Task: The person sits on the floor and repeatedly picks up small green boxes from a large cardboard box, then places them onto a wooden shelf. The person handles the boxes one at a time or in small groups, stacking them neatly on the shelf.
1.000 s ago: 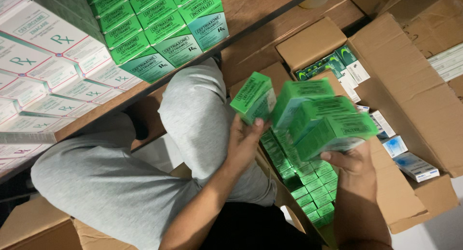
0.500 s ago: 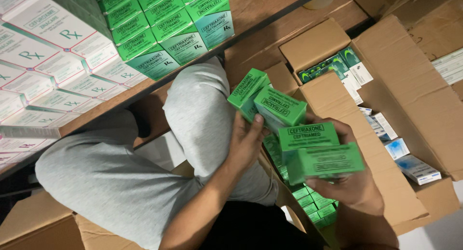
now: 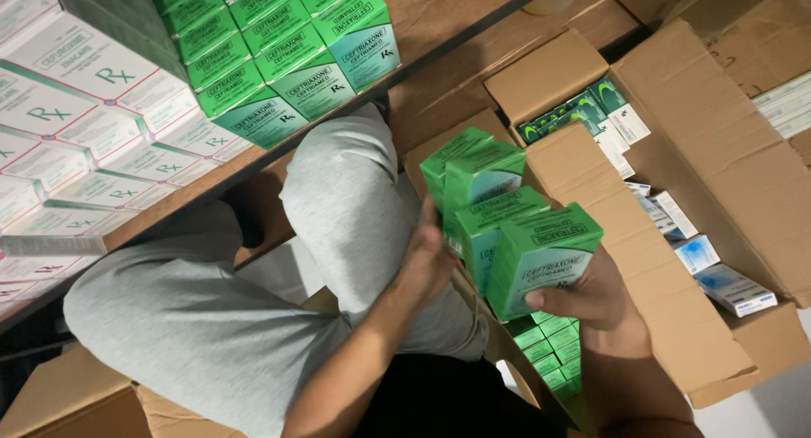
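Observation:
Several small green medicine boxes [image 3: 507, 231] form a row held between my two hands, above my grey-trousered knee. My left hand [image 3: 431, 256] presses against the row's left end. My right hand [image 3: 596, 299] grips the nearest box from below and the right, thumb across its front. Directly under the hands, an open cardboard carton [image 3: 659, 261] holds more green boxes [image 3: 549, 353] packed in rows.
A wooden shelf [image 3: 439, 24] at upper left carries stacked green boxes [image 3: 279, 58] and white-and-green boxes [image 3: 76, 117]. Another open carton [image 3: 735, 151] at right holds mixed white, blue and green packs. A brown box [image 3: 68, 400] sits at lower left.
Both hands have brought the green boxes together: the separate boxes in the left hand and the stack in the right are now one tight row, turned more upright.

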